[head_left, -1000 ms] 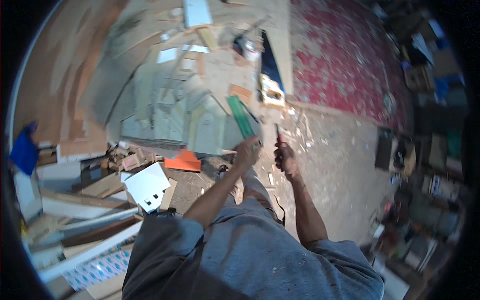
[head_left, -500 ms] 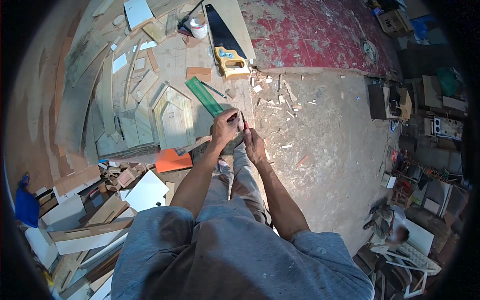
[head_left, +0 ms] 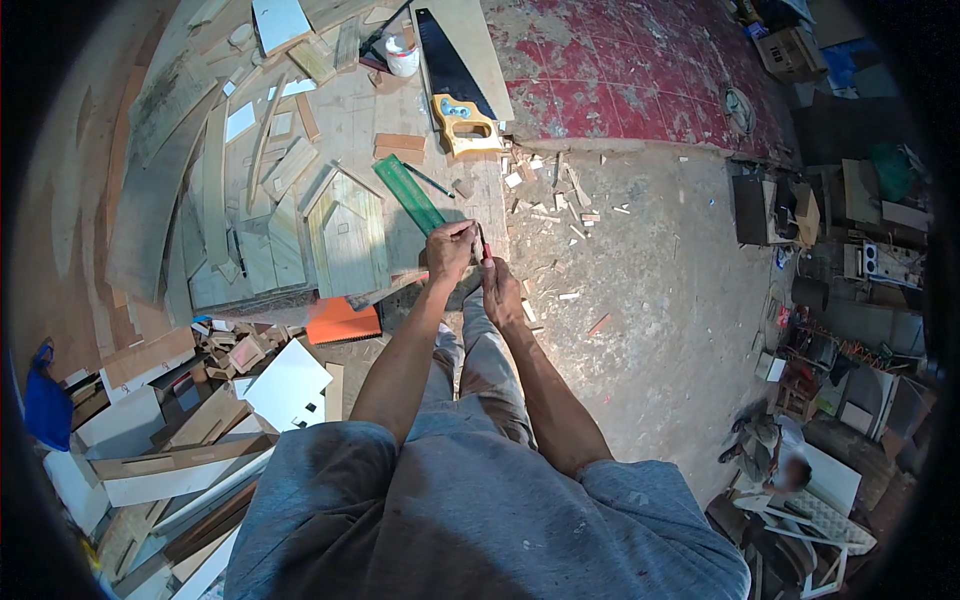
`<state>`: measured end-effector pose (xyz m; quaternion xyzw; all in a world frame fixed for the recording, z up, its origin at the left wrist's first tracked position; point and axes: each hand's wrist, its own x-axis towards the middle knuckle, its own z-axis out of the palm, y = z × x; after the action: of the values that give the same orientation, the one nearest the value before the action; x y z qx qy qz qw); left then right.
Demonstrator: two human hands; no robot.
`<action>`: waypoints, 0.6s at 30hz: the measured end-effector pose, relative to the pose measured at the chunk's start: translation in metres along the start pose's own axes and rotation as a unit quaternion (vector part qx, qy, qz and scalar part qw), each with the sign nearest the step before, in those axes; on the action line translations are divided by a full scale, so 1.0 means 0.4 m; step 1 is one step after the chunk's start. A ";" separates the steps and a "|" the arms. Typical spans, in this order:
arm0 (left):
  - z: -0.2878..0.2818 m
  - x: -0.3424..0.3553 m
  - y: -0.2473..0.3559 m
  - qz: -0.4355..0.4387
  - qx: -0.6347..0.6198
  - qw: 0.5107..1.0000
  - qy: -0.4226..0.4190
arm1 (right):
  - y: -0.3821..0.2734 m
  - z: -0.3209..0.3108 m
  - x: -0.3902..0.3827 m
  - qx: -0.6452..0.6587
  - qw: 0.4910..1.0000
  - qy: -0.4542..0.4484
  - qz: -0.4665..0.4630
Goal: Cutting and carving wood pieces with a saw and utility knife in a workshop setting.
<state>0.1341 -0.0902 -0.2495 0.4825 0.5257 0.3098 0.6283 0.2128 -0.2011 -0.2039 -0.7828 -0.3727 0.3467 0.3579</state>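
Observation:
My left hand [head_left: 448,252] is closed on a small pale wood piece [head_left: 476,242] at the front edge of the wooden work surface [head_left: 360,95]. My right hand [head_left: 503,298], just below and right of it, grips a red-handled tool [head_left: 486,251] whose narrow end reaches up against that piece. A green rule [head_left: 405,188] lies beside my left hand, with a dark pencil [head_left: 432,180] along it. Farther back are a yellow-handled handsaw [head_left: 465,120], a white pot [head_left: 403,58] and scattered wood strips and offcuts [head_left: 290,170].
An orange board [head_left: 340,322] sits under the surface's front edge. Offcuts and boards [head_left: 150,460] pile up at lower left beside a blue bag [head_left: 47,408]. Concrete floor [head_left: 650,330] with wood scraps meets a worn red platform [head_left: 640,70]. Boxes [head_left: 790,55] line the right; another person [head_left: 775,450] crouches at lower right.
A second ago my hands were apart; my right hand has come left, bringing the red-handled tool to the piece in my left. The view has shifted, showing the crouching person. Lately both hands barely moved.

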 end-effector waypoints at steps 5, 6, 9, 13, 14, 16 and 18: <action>-0.006 -0.011 0.015 -0.001 -0.020 1.000 0.015 | -0.006 0.016 -0.007 -0.010 1.000 0.008 -0.014; -0.009 -0.016 0.017 -0.013 -0.041 0.999 0.012 | -0.013 0.018 -0.010 -0.016 1.000 0.012 -0.009; 0.007 -0.026 0.038 -0.025 -0.065 0.998 0.009 | 0.007 0.021 -0.004 -0.046 0.999 0.010 0.004; 0.001 -0.027 0.030 -0.019 -0.069 0.996 0.048 | -0.029 0.024 -0.004 -0.054 0.998 -0.010 0.013; 0.002 -0.028 0.029 -0.020 -0.069 0.996 0.047 | -0.034 0.027 0.000 -0.068 0.997 -0.016 0.021; 0.010 -0.028 0.034 0.006 -0.020 0.998 0.064 | -0.025 0.032 0.003 -0.083 0.996 -0.019 0.031; 0.026 -0.034 0.044 0.007 -0.010 0.998 0.059 | 0.002 0.033 0.006 -0.153 0.981 0.020 -0.115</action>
<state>0.1427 -0.0991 -0.2283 0.4603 0.5556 0.3475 0.5989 0.2035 -0.1956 -0.2121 -0.7868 -0.5018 0.2264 0.2790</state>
